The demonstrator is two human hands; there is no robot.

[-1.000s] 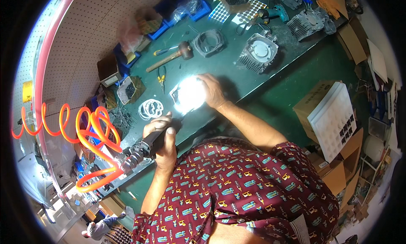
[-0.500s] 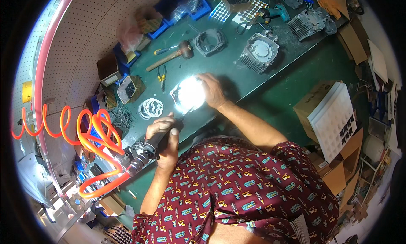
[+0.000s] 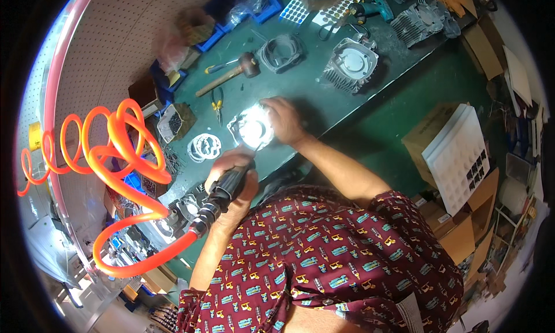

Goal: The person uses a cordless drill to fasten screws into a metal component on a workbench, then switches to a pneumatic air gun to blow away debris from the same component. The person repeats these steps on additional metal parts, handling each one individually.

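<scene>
Left hand point(image 3: 227, 160): grip wrapped around black tool point(image 3: 229, 185) with orange hose point(image 3: 139, 269). Glaring metal part point(image 3: 254, 129) on counter point(image 3: 300, 87), tool at its 7 o'clock. Right hand point(image 3: 283, 123) at its 3 o'clock, touching; pinching or not, can't tell. White rings point(image 3: 198, 145) 8 o'clock, mallet point(image 3: 248, 67) 11.

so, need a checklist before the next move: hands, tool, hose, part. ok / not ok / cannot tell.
1. Left hand wrapped around the black tool: ok.
2. Orange hose joined at the tool's rear by a metal fitting: ok, looks connected.
3. Right hand at the far right edge of the metal part: ok on placement; firmness of hold, cannot tell.
4. Part's face readable: not ok, glare washes out much of it.
5. Tool tip properly seated on the part: cannot tell, too small and bright there.
6. Pliers and mallet apart from the part: ok.
</scene>
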